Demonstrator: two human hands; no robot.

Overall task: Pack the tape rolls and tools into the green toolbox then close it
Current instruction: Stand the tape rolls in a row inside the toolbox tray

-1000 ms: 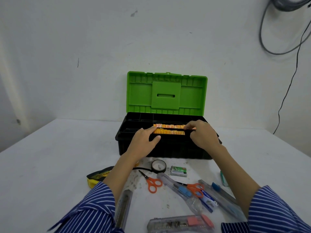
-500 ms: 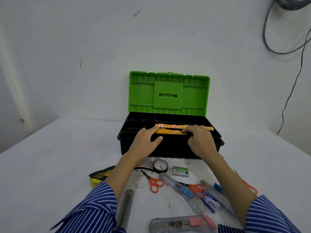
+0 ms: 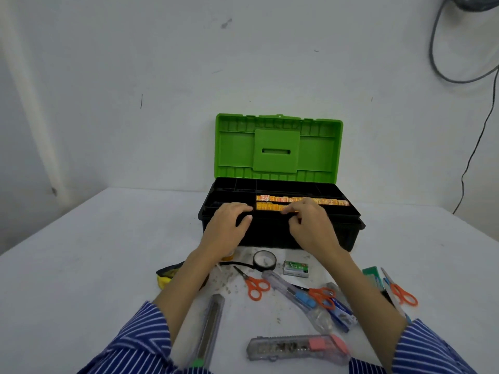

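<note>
Toolbox: the green toolbox (image 3: 278, 184) stands open just beyond both hands, lid upright, black tray on top.
Orange strips: two long orange strips (image 3: 272, 202) lie in a tray compartment, their long axis running left to right, directly under and beyond the fingertips of the right hand.
Left hand: the left hand (image 3: 226, 228) rests on the near rim of the tray, fingers loosely bent over the edge; it holds nothing that I can see.
Right hand: the right hand (image 3: 310, 225) has its fingers curled at the near orange strip; whether it pinches the strip or only presses it, I cannot tell.
Things not yet packed: all lie on the table (image 3: 81, 265), nearer to the person than the hands, between and beside the forearms: a black tape roll (image 3: 264, 260), orange scissors (image 3: 253, 286), a clear cutter (image 3: 297, 346).
Nearer hand: the tape roll lies between both wrists, slightly closer to the left hand; I judge either could reach back for it.
</note>
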